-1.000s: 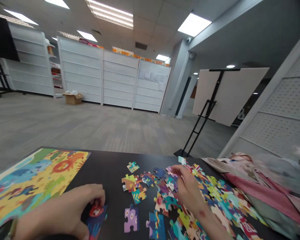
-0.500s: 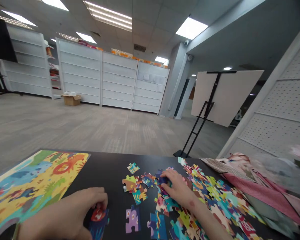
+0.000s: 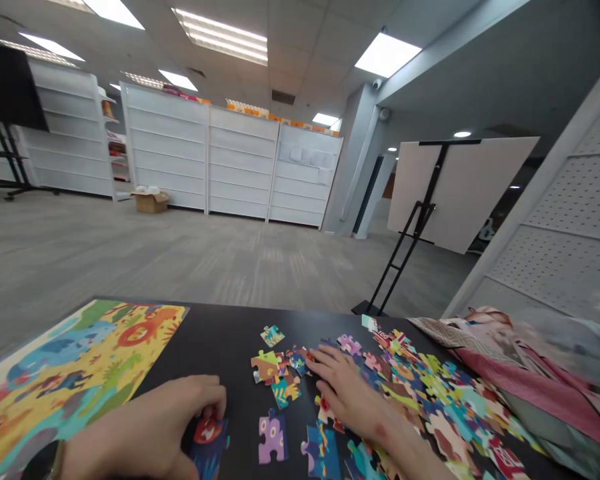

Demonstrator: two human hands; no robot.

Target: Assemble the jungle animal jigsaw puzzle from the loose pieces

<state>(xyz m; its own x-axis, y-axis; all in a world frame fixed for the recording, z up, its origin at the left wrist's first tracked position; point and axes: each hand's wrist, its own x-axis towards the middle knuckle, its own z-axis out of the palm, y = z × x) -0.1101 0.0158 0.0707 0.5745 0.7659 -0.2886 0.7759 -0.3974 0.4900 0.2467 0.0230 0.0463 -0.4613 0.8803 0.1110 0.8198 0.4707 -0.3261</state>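
My left hand (image 3: 180,420) has its fingers curled round a dark blue puzzle piece with a red figure (image 3: 207,440), low on the table. My right hand (image 3: 347,390) lies palm down with fingers stretched out over the left side of the loose pieces, covering some of them. Its fingertips reach a small blue piece (image 3: 298,361), beside a joined-looking cluster with a yellow-brown piece (image 3: 267,367) and a teal piece (image 3: 286,390). Between the hands are a purple piece (image 3: 273,438) and a blue piece with an orange strip (image 3: 322,453). A single teal-and-yellow piece (image 3: 273,335) lies farther back.
A colourful animal picture sheet (image 3: 130,347) covers the black table's left side. A large heap of puzzle pieces (image 3: 435,393) spreads to the right, bordered by a pink cloth bag (image 3: 525,380). Beyond the table stand a board on a stand (image 3: 460,193) and white shelving (image 3: 240,163).
My right hand has slid slightly left and nearer, its fingers flatter and more spread, uncovering a purple piece behind it. My left hand stays on its piece. The view has turned slightly left.
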